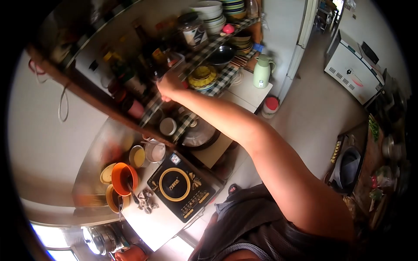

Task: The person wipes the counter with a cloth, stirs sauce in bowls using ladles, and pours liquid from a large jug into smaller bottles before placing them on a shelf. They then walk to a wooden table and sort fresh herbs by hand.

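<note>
My right arm stretches across the view to the shelf, and my right hand is at the edge of the checkered shelf lining. Its fingers are curled closed; what they hold, if anything, I cannot make out. Close beyond the fingers stand dark bottles and a clear plastic container. To the hand's right sits a yellow scalloped dish on the same shelf. On the lower level, below the hand, there is a white cup. My left hand is out of view.
A black induction cooker stands on the counter below, beside an orange bowl with a ladle in it and a crumpled cloth. A lidded pot sits under the shelf. Further right are a green thermos and a white freezer.
</note>
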`<state>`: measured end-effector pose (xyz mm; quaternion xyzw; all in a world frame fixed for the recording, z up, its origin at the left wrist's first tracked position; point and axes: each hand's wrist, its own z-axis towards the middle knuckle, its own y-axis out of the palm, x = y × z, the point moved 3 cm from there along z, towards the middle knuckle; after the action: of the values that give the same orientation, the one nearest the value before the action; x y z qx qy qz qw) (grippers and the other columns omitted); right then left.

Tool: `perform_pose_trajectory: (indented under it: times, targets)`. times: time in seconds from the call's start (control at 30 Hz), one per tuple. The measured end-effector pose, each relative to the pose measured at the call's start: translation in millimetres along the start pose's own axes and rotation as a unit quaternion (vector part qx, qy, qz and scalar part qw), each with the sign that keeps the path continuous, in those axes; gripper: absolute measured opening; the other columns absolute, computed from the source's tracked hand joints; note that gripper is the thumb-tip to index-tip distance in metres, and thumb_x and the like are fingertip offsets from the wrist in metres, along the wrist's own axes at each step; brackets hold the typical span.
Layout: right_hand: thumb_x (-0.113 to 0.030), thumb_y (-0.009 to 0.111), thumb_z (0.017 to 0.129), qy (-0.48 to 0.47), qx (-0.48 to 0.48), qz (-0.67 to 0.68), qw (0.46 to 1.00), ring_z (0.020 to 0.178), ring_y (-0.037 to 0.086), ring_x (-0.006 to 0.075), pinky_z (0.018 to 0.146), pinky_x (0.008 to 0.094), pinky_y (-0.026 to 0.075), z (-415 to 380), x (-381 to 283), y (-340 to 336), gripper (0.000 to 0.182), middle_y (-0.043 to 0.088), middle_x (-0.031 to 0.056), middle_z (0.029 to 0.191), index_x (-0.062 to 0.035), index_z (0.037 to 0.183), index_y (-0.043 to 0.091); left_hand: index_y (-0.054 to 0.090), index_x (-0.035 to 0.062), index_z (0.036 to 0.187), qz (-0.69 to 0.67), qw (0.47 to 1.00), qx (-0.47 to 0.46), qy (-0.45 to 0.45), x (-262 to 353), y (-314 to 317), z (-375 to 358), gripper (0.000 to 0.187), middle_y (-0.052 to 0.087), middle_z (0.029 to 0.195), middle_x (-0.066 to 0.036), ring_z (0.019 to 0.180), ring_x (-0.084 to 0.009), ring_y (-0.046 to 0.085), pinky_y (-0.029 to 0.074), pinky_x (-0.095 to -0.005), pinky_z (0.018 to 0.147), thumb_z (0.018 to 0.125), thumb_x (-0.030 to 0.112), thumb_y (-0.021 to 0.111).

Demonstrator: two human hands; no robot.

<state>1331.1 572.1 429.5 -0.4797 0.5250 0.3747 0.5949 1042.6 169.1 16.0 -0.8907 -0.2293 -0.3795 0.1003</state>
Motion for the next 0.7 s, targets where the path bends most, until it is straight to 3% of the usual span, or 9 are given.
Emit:
perform_pose_trajectory:
  times: [0.03, 0.07, 0.13, 0.2, 0.23, 0.27, 0.43, 0.53, 0.7]
  targets:
    - [-0.022, 0.049, 0.095, -0.035, -0.028, -0.049, 0.998, 0.044, 0.063, 0.0238, 0.044, 0.0349, 0.053, -1, 5, -12, 0.033, 0.065, 0.0188, 0.06, 0.0074, 0.083, 0.06, 0.058, 0.0011, 0.127, 0.01, 1.0, 0.0, -0.004, 8, 2, 8, 0.047, 0.058, 0.13, -0.015, 0.119, -0.0247, 0.054, 0.04, -0.0368, 0.102, 0.101, 0.035, 0.04]
    - [-0.026, 0.054, 0.095, -0.061, -0.036, -0.069, 0.995, 0.054, 0.067, 0.0225, 0.053, 0.0369, 0.055, -3, 13, -29, 0.034, 0.066, 0.016, 0.064, 0.0033, 0.08, 0.063, 0.058, 0.0011, 0.127, 0.021, 1.0, 0.001, -0.009, 16, 5, 17, 0.047, 0.058, 0.13, -0.015, 0.119, -0.0248, 0.054, 0.04, -0.0368, 0.102, 0.101, 0.036, 0.04]
    - [-0.023, 0.054, 0.095, -0.189, 0.068, -0.169, 0.965, 0.05, 0.066, 0.0176, 0.048, 0.0298, 0.054, 25, 52, -66, 0.03, 0.065, 0.0085, 0.061, 0.0016, 0.08, 0.062, 0.058, 0.0011, 0.126, 0.037, 0.999, 0.006, -0.018, 33, 13, 37, 0.047, 0.059, 0.129, -0.015, 0.119, -0.0248, 0.054, 0.04, -0.0369, 0.102, 0.101, 0.036, 0.04]
    - [-0.023, 0.062, 0.093, -0.166, 0.078, -0.185, 0.965, 0.053, 0.067, 0.0155, 0.048, 0.0284, 0.052, 21, 62, -137, 0.023, 0.067, 0.0084, 0.067, -0.0017, 0.084, 0.064, 0.058, 0.0012, 0.126, 0.051, 0.998, 0.014, -0.029, 50, 26, 60, 0.047, 0.059, 0.128, -0.016, 0.118, -0.0249, 0.055, 0.04, -0.037, 0.101, 0.101, 0.036, 0.04]
    - [-0.028, 0.069, 0.085, -0.142, 0.09, -0.131, 0.977, 0.073, 0.068, 0.0313, 0.067, 0.041, 0.053, 32, 81, -172, 0.025, 0.068, 0.0141, 0.075, -0.0032, 0.08, 0.066, 0.059, 0.0012, 0.125, 0.057, 0.998, 0.02, -0.032, 60, 33, 71, 0.047, 0.059, 0.128, -0.016, 0.118, -0.0249, 0.055, 0.04, -0.037, 0.101, 0.101, 0.036, 0.04]
    - [-0.027, 0.072, 0.083, -0.117, 0.071, -0.098, 0.986, 0.072, 0.068, 0.0323, 0.067, 0.0408, 0.053, 39, 92, -210, 0.021, 0.068, 0.0148, 0.077, -0.0061, 0.081, 0.068, 0.059, 0.0012, 0.125, 0.062, 0.997, 0.026, -0.037, 72, 40, 83, 0.047, 0.06, 0.128, -0.016, 0.118, -0.0249, 0.055, 0.04, -0.037, 0.101, 0.101, 0.036, 0.04]
    - [-0.021, 0.068, 0.081, -0.156, 0.209, -0.143, 0.955, 0.078, 0.068, 0.0322, 0.069, 0.0415, 0.053, 99, 143, -367, 0.013, 0.07, 0.014, 0.082, -0.0086, 0.081, 0.07, 0.06, 0.0014, 0.124, 0.087, 0.993, 0.054, -0.056, 124, 80, 129, 0.047, 0.061, 0.126, -0.016, 0.116, -0.0251, 0.056, 0.041, -0.0372, 0.1, 0.101, 0.037, 0.04]
    - [-0.022, 0.071, 0.083, -0.194, 0.261, -0.23, 0.917, 0.073, 0.07, 0.0249, 0.067, 0.0347, 0.054, 131, 132, -421, 0.019, 0.071, 0.0131, 0.082, -0.0038, 0.088, 0.07, 0.06, 0.0014, 0.123, 0.096, 0.991, 0.064, -0.066, 153, 102, 144, 0.047, 0.061, 0.125, -0.016, 0.116, -0.0251, 0.056, 0.041, -0.0373, 0.099, 0.1, 0.038, 0.04]
    - [-0.028, 0.071, 0.083, -0.159, 0.243, -0.253, 0.923, 0.084, 0.068, 0.0309, 0.074, 0.0392, 0.053, 181, 104, -449, 0.023, 0.071, 0.0136, 0.088, -0.0074, 0.092, 0.071, 0.061, 0.0015, 0.122, 0.112, 0.987, 0.057, -0.098, 180, 121, 162, 0.047, 0.062, 0.123, -0.016, 0.114, -0.0253, 0.057, 0.042, -0.0374, 0.098, 0.1, 0.038, 0.041]
